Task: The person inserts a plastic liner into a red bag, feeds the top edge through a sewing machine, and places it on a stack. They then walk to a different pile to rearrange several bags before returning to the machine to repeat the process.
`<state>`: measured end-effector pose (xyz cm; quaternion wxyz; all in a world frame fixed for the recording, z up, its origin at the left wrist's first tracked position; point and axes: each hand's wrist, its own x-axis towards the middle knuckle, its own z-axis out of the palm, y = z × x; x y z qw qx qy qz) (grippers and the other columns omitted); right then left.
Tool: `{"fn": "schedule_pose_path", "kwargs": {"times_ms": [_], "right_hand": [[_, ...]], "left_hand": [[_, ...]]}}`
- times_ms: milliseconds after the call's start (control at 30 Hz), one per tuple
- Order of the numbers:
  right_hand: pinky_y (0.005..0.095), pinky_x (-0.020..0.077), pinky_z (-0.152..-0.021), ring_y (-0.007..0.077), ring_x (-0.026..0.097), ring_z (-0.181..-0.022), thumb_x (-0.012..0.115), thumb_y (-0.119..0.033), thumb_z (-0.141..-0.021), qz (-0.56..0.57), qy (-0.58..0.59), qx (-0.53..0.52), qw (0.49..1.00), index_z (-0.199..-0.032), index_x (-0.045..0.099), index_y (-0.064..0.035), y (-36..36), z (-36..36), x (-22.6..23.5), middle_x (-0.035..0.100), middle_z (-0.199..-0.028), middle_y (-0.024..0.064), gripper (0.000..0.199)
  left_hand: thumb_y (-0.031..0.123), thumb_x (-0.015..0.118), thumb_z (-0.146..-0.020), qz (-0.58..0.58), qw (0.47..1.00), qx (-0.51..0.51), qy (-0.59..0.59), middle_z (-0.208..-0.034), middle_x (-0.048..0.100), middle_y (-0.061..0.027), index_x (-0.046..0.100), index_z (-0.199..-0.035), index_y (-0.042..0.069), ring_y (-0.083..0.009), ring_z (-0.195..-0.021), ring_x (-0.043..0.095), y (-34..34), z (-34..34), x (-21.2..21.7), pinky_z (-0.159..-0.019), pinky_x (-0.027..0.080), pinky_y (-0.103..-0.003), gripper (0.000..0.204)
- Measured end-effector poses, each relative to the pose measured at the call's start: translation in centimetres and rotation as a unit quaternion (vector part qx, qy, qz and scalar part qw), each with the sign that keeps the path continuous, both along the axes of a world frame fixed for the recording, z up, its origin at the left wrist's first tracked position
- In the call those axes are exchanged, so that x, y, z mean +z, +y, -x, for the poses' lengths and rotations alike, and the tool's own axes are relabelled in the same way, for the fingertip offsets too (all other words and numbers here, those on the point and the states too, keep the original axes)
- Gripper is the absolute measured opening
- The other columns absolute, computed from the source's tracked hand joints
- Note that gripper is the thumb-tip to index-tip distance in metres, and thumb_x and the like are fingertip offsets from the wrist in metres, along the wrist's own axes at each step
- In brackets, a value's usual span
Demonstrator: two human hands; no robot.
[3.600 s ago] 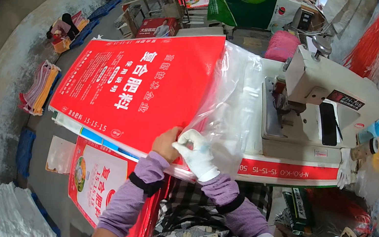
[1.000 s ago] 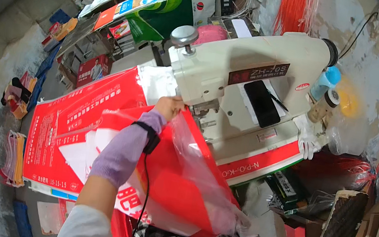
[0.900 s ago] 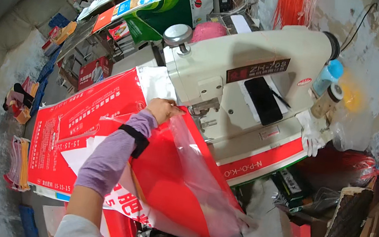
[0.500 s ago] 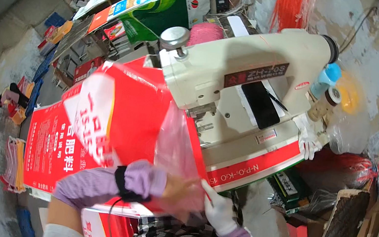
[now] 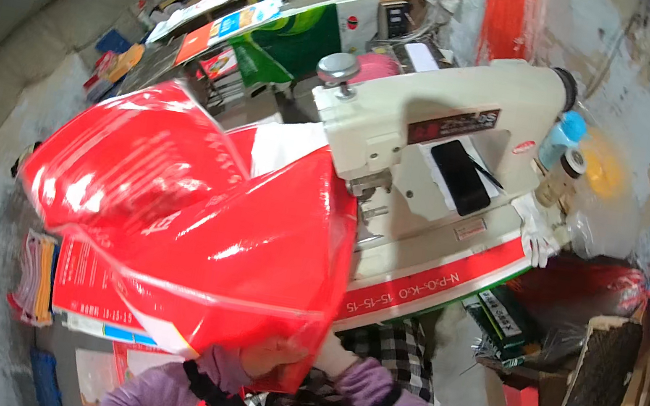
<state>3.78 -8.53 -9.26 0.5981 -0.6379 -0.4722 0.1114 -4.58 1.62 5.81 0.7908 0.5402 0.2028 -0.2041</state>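
Observation:
A large glossy red plastic sack billows up in front of me, blurred at its far left part. At the sack's near edge, close to my body, my left hand is closed on the plastic, its fingertips partly covered by it. Just to its right, my right hand in a white glove meets the sack's right edge; its fingers are hidden behind the plastic. A cream industrial sewing machine stands beyond, the sack's right edge close to its needle area. More red printed sacks lie beneath on the left.
A black phone and a pen lie on the machine bed, with a white glove at its right end. Bottles stand behind. Cartons and a dark board are at right. Folded cloths are at far left.
The sack has been lifted and swung over, its printed face turned away. Both hands have drawn together near my body, the right one moving left and nearer. The view has shifted slightly.

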Motion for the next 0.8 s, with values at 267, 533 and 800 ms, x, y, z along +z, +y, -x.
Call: {"fn": "schedule_pose_path", "kwargs": {"times_ms": [267, 533, 800], "right_hand": [[0.0332, 0.0417, -0.099, 0.0207, 0.055, -0.113, 0.056, -0.021, -0.092, -0.204, 0.634, -0.008, 0.746, -0.134, 0.044, -0.0013, -6.1, -6.0, 9.9, 0.056, -0.124, 0.0088, 0.048], [0.0419, 0.0483, -0.088, 0.043, 0.06, -0.103, 0.054, -0.015, -0.089, 0.11, 0.281, -0.131, 0.944, -0.145, 0.028, -0.0081, -10.7, -2.2, 12.5, 0.06, -0.112, 0.0278, 0.063], [0.0462, 0.0499, -0.057, 0.0365, 0.064, -0.063, 0.052, -0.014, -0.086, 0.153, 0.042, -0.326, 0.932, -0.144, 0.027, 0.0004, -4.7, -6.7, 8.7, 0.061, -0.064, 0.0192, 0.065]], "left_hand": [[-0.001, 0.067, -0.072, -0.316, 0.883, -0.259, -0.229, -0.082, 0.063, -0.0051, 0.063, -0.091, 0.007, -0.0177, -0.08, 0.062, -2.4, -6.6, 5.5, -0.074, 0.049, -0.033, 0.021], [0.032, 0.063, -0.078, -0.549, 0.533, -0.609, -0.207, -0.07, 0.064, -0.0176, 0.061, -0.086, -0.001, -0.0363, -0.068, 0.066, -6.2, -8.4, 8.9, -0.06, 0.052, -0.048, 0.034], [0.023, 0.055, -0.085, -0.519, 0.512, -0.646, -0.225, -0.068, 0.062, -0.0196, 0.057, -0.097, -0.002, -0.0368, -0.068, 0.066, -7.0, -9.9, 6.8, -0.059, 0.053, -0.047, 0.028]]}}
